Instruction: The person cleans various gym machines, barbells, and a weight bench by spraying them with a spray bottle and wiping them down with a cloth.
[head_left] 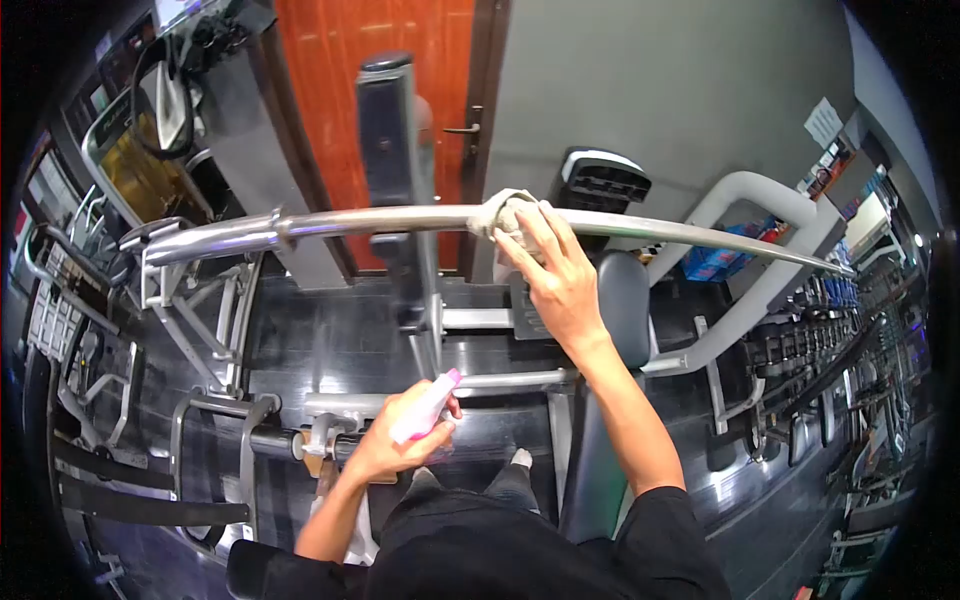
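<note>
Head cam view, looking down past your arms at a gym machine. Your right hand [555,275] is up on the chrome bar [350,222], fingers clamped down over a white cloth [503,213] that's bunched around the bar roughly at its middle. Your left hand [395,445] sits well below the bar, close to your body, fingers wrapped tight round a small spray bottle [428,405] with a pink top, that end tilted up toward the bar. Bottle and cloth are well apart. Below the bar, just beside your right forearm, there's the grey padded seat back [628,300]. Behind the bar is an orange door [400,60], and the machine's dark upright column [392,140] crosses behind the bar, near the cloth on your left-hand side.
</note>
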